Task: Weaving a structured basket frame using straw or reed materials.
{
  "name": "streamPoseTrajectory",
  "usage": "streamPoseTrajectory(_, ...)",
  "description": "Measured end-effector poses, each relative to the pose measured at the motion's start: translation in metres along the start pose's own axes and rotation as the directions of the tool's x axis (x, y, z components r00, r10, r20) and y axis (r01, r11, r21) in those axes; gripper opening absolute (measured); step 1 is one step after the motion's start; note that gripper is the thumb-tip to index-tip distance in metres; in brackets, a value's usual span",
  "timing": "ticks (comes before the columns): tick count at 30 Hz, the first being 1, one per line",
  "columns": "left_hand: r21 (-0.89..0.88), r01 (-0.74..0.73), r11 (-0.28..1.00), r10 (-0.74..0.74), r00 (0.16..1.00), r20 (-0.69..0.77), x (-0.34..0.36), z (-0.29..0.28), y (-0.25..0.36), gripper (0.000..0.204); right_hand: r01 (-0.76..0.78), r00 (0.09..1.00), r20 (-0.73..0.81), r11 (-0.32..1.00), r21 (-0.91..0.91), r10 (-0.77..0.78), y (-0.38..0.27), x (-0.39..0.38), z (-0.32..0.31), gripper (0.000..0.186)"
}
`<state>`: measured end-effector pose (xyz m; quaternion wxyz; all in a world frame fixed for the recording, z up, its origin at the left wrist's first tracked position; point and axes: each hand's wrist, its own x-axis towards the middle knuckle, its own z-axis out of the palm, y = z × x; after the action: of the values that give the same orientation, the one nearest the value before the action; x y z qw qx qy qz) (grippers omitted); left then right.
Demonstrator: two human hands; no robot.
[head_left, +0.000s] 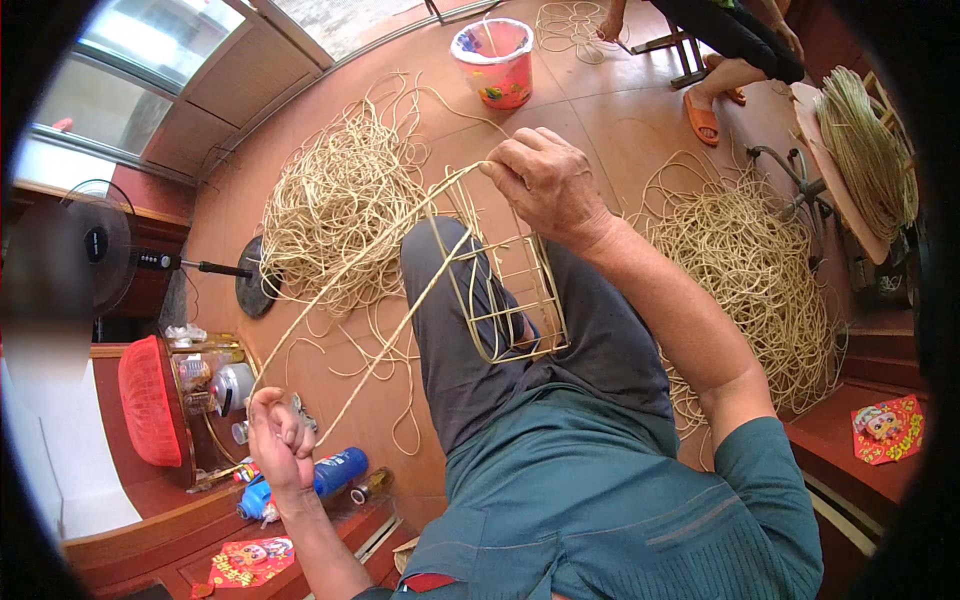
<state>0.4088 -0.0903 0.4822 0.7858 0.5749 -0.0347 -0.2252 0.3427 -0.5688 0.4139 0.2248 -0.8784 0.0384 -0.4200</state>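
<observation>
A wire basket frame (555, 315) with thin bars rests on my lap, some cord wound along its far rim. My right hand (550, 185) is closed at the frame's far end, pinching the straw-coloured cord (385, 350) where it meets the rim. My left hand (282, 440) is held out low on the left, its fingers curled round the cord's loop. Two strands run taut from there up to the frame. What lies between my right fingertips is partly hidden.
Heaps of loose cord lie on the floor left (345, 200) and right (745, 285). A red bucket (500, 75) stands ahead; a fan (100, 250) and blue bottle (340, 470) are left. A seated person in orange slippers (702, 118) is far right, near a coil (868, 150).
</observation>
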Motion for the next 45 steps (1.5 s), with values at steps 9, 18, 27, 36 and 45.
streamPoseTrajectory(9, 0.998, 0.038, -0.059, 0.76, 0.649, 0.02, -0.013, -0.092, 0.049, 0.023, -0.012, 0.999, -0.042, 0.999, -0.051, 0.009, 0.001, -0.006, 0.001, 0.016)
streamPoseTrajectory(18, 0.735, 0.673, -0.083, 0.863, 0.418, -0.285, -0.11, -0.368, 0.113, 0.026, 0.006, 0.998, -0.061, 1.0, -0.006, -0.006, 0.006, -0.003, 0.01, 0.019)
streamPoseTrajectory(27, 0.981, -0.131, 0.141, 0.178, 0.978, 0.105, 0.073, -0.097, -0.032, 0.06, -0.314, 0.949, 0.014, 0.936, 0.162, 0.316, 0.002, 0.0, 0.007, 0.026)
streamPoseTrajectory(36, 0.674, -0.167, 0.72, -0.003, 0.97, 0.244, 0.086, 0.13, -0.118, 0.027, -0.401, 0.909, 0.02, 0.864, 0.305, 0.415, -0.004, 0.004, 0.053, 0.018)
streamPoseTrajectory(45, 0.932, -0.304, 0.197, 0.296, 0.925, 0.239, 0.068, 0.035, -0.083, 0.034, -0.394, 0.919, 0.08, 0.898, 0.195, 0.386, 0.001, 0.015, 0.017, 0.028)
